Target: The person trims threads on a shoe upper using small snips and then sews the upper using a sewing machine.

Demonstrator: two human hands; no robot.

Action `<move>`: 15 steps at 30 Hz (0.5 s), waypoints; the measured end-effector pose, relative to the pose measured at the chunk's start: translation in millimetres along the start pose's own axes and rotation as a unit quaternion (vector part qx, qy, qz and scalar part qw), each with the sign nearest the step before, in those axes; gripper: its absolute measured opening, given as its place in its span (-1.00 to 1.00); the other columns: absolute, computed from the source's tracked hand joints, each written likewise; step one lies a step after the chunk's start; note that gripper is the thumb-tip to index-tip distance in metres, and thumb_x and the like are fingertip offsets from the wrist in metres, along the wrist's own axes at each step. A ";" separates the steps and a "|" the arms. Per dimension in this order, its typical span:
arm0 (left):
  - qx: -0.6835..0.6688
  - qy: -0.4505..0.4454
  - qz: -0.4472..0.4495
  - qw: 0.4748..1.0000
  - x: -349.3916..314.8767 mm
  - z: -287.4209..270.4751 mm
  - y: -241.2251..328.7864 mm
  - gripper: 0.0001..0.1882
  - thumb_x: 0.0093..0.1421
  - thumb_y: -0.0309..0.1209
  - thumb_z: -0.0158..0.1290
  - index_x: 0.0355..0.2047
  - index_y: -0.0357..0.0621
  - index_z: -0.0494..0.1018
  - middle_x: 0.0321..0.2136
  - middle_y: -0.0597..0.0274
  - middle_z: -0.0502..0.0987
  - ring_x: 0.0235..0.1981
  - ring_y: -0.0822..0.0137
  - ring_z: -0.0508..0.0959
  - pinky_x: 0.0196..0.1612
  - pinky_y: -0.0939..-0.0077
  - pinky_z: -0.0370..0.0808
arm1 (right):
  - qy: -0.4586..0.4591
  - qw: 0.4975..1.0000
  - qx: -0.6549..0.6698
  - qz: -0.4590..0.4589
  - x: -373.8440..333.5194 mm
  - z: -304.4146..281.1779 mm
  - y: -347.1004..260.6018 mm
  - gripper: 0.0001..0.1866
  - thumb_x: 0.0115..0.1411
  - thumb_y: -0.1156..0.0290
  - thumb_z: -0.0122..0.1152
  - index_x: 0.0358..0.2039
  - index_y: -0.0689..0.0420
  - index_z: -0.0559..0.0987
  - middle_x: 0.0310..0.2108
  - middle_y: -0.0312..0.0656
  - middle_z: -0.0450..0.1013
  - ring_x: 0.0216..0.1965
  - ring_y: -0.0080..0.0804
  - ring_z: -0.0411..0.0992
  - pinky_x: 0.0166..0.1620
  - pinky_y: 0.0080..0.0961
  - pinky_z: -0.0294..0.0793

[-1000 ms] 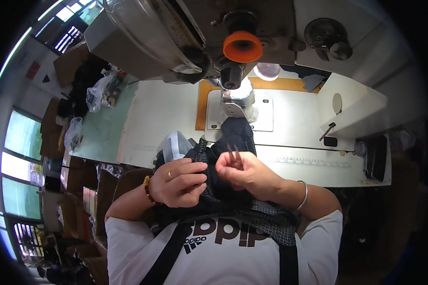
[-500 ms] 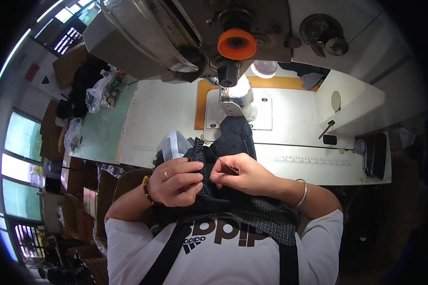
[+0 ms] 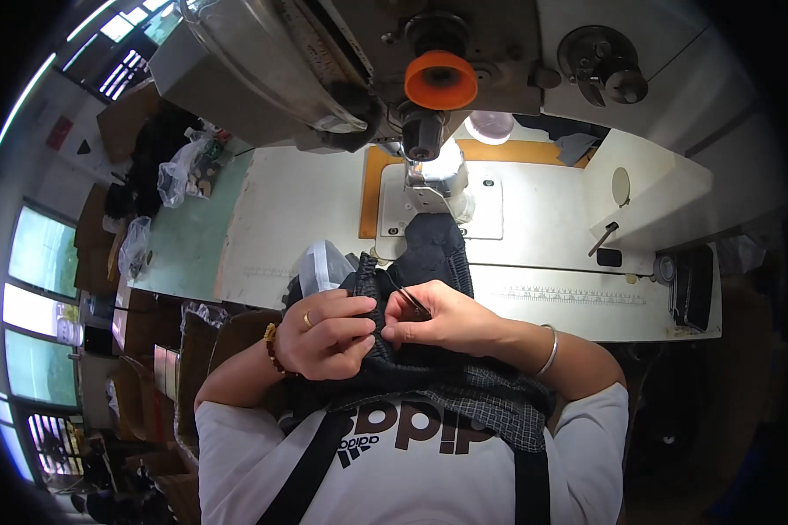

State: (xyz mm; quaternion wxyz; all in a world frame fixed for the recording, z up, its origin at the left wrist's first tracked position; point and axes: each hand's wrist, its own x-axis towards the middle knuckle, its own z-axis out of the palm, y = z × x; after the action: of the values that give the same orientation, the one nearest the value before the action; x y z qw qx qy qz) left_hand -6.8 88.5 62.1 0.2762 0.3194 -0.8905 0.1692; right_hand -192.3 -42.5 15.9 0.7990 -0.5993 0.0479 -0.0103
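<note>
A black garment piece (image 3: 433,247) with ribbed edges lies bunched between the sewing machine and my body. My left hand (image 3: 324,337), with a ring and a beaded bracelet, pinches its ribbed band (image 3: 368,284). Close beside it, my right hand (image 3: 442,319) is closed around a slim dark pointed tool (image 3: 420,308), like tweezers or thread snips; which of the two I cannot tell. Its tip points toward the black fabric. The fingers of both hands almost meet over the band. Part of the garment stays under the machine's presser area.
The sewing machine's head (image 3: 429,131) with an orange cup-shaped part (image 3: 441,80) hangs over the white table (image 3: 298,197). A printed ruler strip (image 3: 578,296) runs along the table's right front. Plastic bags (image 3: 177,175) lie at the left, and pale mesh cloth (image 3: 324,265) sits beside the garment.
My right hand has tilted slightly, and more of the dark tool shows between its fingers. The left hand keeps its pinch on the ribbed band.
</note>
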 end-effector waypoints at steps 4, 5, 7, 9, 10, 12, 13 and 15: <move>0.006 -0.007 -0.002 1.000 -1.3 -2.9 -0.6 -0.77 -0.08 -0.59 0.23 -0.49 -0.08 0.39 -0.29 0.14 0.50 -0.20 0.09 0.60 -0.31 0.29 0.60 | -0.035 0.999 0.007 -0.038 2.6 -3.3 8.0 -0.91 0.25 0.48 0.17 -0.34 0.24 0.51 -0.41 -0.34 0.50 -0.31 -0.66 0.42 -0.17 -0.67 0.41; 0.006 -0.007 -0.002 1.000 -1.4 -2.8 -0.6 -0.77 -0.08 -0.59 0.23 -0.49 -0.08 0.39 -0.29 0.14 0.50 -0.20 0.09 0.60 -0.31 0.29 0.60 | -0.038 0.997 0.015 -0.058 3.0 -3.3 9.8 -0.91 0.25 0.48 0.18 -0.34 0.23 0.51 -0.41 -0.34 0.50 -0.31 -0.67 0.41 -0.17 -0.67 0.40; 0.007 -0.002 -0.004 1.000 -1.7 -2.1 -0.7 -0.78 -0.09 -0.59 0.23 -0.48 -0.08 0.41 -0.29 0.14 0.50 -0.21 0.09 0.60 -0.31 0.30 0.60 | -0.034 0.998 0.031 -0.047 3.2 -2.9 8.1 -0.91 0.24 0.48 0.18 -0.34 0.23 0.51 -0.41 -0.35 0.50 -0.31 -0.67 0.41 -0.17 -0.67 0.40; 0.003 -0.001 -0.004 1.000 -1.2 -1.3 -1.0 -0.78 -0.09 -0.59 0.23 -0.48 -0.08 0.41 -0.29 0.14 0.50 -0.21 0.09 0.60 -0.31 0.30 0.60 | -0.031 0.998 0.046 -0.037 3.3 -3.0 5.5 -0.92 0.23 0.49 0.18 -0.34 0.23 0.51 -0.41 -0.35 0.50 -0.31 -0.67 0.41 -0.18 -0.66 0.41; -0.001 0.000 -0.004 1.000 -1.0 -1.2 -1.1 -0.78 -0.09 -0.60 0.23 -0.48 -0.08 0.41 -0.29 0.14 0.50 -0.21 0.09 0.60 -0.31 0.30 0.60 | -0.034 0.999 0.026 -0.033 2.9 -3.1 4.0 -0.92 0.24 0.49 0.17 -0.34 0.23 0.51 -0.41 -0.34 0.50 -0.31 -0.67 0.41 -0.17 -0.66 0.41; 0.000 -0.001 -0.005 1.000 -1.1 -1.5 -1.3 -0.78 -0.09 -0.60 0.23 -0.48 -0.09 0.41 -0.29 0.14 0.50 -0.21 0.09 0.60 -0.32 0.30 0.60 | -0.037 0.999 0.006 -0.029 3.1 -3.5 4.4 -0.92 0.24 0.49 0.16 -0.34 0.23 0.51 -0.42 -0.34 0.50 -0.31 -0.66 0.41 -0.17 -0.66 0.41; 0.000 -0.001 -0.005 1.000 -1.2 -1.6 -1.3 -0.78 -0.09 -0.60 0.23 -0.48 -0.09 0.40 -0.29 0.13 0.50 -0.20 0.09 0.60 -0.32 0.29 0.60 | -0.036 0.998 0.010 -0.041 3.5 -3.9 6.7 -0.92 0.24 0.49 0.16 -0.34 0.23 0.51 -0.42 -0.34 0.49 -0.32 -0.66 0.41 -0.17 -0.66 0.41; 0.001 -0.001 -0.005 1.000 -0.3 -1.3 -1.1 -0.78 -0.08 -0.60 0.23 -0.49 -0.09 0.40 -0.28 0.13 0.50 -0.20 0.09 0.59 -0.32 0.30 0.60 | -0.035 0.998 0.014 -0.053 4.1 -3.9 9.6 -0.92 0.24 0.49 0.16 -0.35 0.22 0.51 -0.43 -0.34 0.49 -0.33 -0.66 0.41 -0.18 -0.66 0.41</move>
State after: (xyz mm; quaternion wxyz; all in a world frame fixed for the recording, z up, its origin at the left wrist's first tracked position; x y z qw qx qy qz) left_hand -5.3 88.5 63.1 0.2755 0.3242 -0.8892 0.1681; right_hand -189.0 -43.8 5.3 0.8070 -0.5896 -0.0124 -0.0322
